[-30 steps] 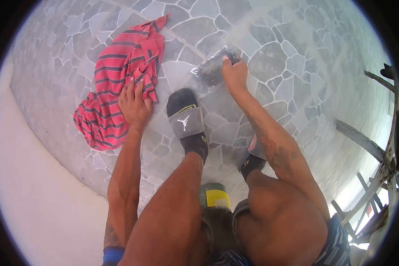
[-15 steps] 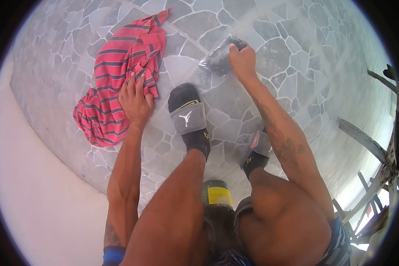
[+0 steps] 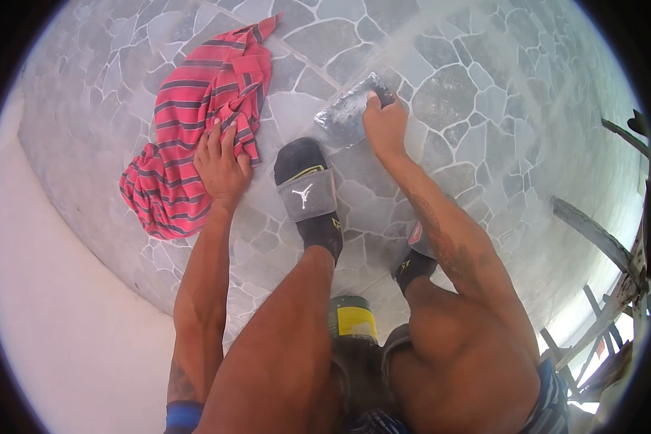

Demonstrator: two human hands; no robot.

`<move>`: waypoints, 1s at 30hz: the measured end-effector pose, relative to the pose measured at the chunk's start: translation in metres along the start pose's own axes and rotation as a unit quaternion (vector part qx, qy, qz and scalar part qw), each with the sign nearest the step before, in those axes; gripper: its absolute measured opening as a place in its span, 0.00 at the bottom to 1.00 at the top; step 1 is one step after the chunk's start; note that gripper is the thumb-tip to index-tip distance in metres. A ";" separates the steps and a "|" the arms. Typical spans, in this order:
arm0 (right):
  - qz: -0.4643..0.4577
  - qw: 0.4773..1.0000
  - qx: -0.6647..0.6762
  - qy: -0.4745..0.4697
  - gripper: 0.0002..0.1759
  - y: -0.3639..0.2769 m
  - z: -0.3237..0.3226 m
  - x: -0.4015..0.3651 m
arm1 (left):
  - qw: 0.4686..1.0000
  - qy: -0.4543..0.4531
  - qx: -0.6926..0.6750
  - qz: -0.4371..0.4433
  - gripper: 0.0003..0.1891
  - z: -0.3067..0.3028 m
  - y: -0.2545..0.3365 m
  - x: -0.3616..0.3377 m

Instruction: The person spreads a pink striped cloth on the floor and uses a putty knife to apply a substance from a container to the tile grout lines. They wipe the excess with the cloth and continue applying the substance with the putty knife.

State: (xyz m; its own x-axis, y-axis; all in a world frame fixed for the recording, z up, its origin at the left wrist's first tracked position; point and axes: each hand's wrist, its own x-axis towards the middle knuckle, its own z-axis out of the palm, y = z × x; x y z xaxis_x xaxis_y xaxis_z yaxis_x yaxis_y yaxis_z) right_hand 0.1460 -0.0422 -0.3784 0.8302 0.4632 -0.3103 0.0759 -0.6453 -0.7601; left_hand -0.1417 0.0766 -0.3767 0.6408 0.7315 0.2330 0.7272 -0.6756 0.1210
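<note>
I see the right hand (image 3: 387, 126) gripping a dark, shiny sheet (image 3: 343, 112). The left hand (image 3: 222, 170) rests unclenched on red striped cloth (image 3: 184, 119).

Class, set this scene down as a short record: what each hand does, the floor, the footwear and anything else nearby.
Left hand: fingers on a red striped cloth
Right hand: gripping a flat dark piece, material unclear
Floor: grey, with pale joints
Footwear: black socks, grey slides
Between legs: green-and-yellow container
Right edge: weathered wood
</note>
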 end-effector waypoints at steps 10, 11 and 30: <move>0.059 0.997 0.020 -0.037 0.30 -0.025 -0.003 -0.006 | 1.000 0.002 -0.005 0.000 0.30 -0.001 0.000 0.001; 0.057 0.998 0.015 -0.026 0.30 -0.023 0.004 0.002 | 1.000 -0.001 -0.005 0.001 0.30 -0.001 0.000 0.000; 0.037 0.999 0.030 0.011 0.28 -0.025 0.005 0.007 | 1.000 0.005 -0.010 0.006 0.31 -0.001 0.000 -0.005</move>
State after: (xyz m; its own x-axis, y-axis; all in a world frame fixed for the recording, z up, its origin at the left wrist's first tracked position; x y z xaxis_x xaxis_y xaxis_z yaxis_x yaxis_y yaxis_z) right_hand 0.1472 -0.0203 -0.3642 0.8437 0.4019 -0.3558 -0.0196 -0.6394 -0.7686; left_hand -0.1455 0.0729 -0.3773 0.6467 0.7229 0.2434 0.7145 -0.6858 0.1384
